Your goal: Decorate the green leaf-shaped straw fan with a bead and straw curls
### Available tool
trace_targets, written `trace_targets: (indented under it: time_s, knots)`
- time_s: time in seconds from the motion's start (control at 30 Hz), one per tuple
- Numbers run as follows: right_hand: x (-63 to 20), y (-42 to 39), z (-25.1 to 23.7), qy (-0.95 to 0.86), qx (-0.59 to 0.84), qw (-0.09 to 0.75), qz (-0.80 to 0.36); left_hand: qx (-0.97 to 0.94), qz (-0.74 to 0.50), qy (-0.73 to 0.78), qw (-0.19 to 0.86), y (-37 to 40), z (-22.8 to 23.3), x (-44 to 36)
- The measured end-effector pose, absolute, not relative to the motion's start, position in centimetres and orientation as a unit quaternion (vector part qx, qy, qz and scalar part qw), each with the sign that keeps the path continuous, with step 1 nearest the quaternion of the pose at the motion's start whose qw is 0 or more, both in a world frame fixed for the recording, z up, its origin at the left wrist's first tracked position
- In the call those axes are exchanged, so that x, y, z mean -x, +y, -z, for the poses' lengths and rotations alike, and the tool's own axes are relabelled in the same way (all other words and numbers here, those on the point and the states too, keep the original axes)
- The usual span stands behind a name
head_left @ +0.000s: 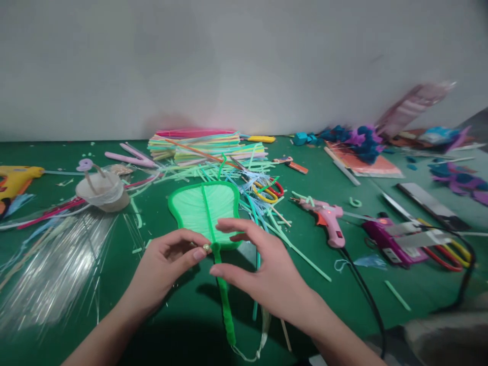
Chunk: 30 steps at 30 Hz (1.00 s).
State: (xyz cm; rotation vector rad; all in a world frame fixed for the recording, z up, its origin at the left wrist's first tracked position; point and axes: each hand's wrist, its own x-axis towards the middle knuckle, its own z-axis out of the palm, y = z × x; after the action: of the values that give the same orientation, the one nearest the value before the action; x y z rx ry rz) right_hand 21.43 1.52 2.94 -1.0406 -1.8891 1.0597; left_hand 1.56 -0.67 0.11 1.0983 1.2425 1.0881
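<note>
Nearest you, a pale tassel (265, 325) is hanging off the handle end of the green fan (190, 203). The fan is sitting between your hands, its handle pointing back toward you and its broad blade pointing away; its long axis is running roughly straight out from you, leaning slightly left at the far end. Your left hand (175, 254) is pinching a small gold bead (206, 247) between thumb and forefinger, beside the spot where handle meets blade. Your right hand (263, 264) is spreading thumb and fingers in a wide curve around the other side of that spot, gripping nothing; whether it is touching the fan, you cannot tell from here.

Beyond, on the right, a purple box (396, 241) is showing a white label and a pink glue gun (322, 216) a dark one on its handle, both too small to read. A cup (104, 190) is standing on the green surface (152, 315) to the left. Farther out, a stack of coloured fuzzy sticks (206, 145) is lying near the grey wall (244, 61).
</note>
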Motion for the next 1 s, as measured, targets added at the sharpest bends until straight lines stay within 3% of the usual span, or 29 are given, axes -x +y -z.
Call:
trace_targets:
  time_s: [0.17, 0.37, 0.53, 0.73, 1.0]
  knots:
    - [-20.6, 1.7, -2.1, -0.676, 0.418, 0.289, -0.534, -0.458, -0.463, 0.534, 0.539, -0.9, -0.3, -1.8]
    - [-21.6, 2.7, -2.4, -0.538, 0.327, 0.493, -0.601, -0.45, -0.454, 0.55, 0.537, -0.7, -0.3, -1.8]
    - [-22.5, 3.5, -2.4, -0.456, 0.342, 0.469, -0.674, -0.453, -0.451, 0.566, 0.52, -0.5, -0.1, -1.8]
    - [-21.9, 3.2, -0.6, -0.585, 0.422, 0.446, -0.53, -0.456, -0.453, 0.564, 0.518, -0.5, 0.1, -1.7]
    - [-20.9, 2.6, 0.0, -0.634, 0.431, 0.426, -0.48, -0.485, -0.439, 0.583, 0.483, -0.6, -0.1, -1.8]
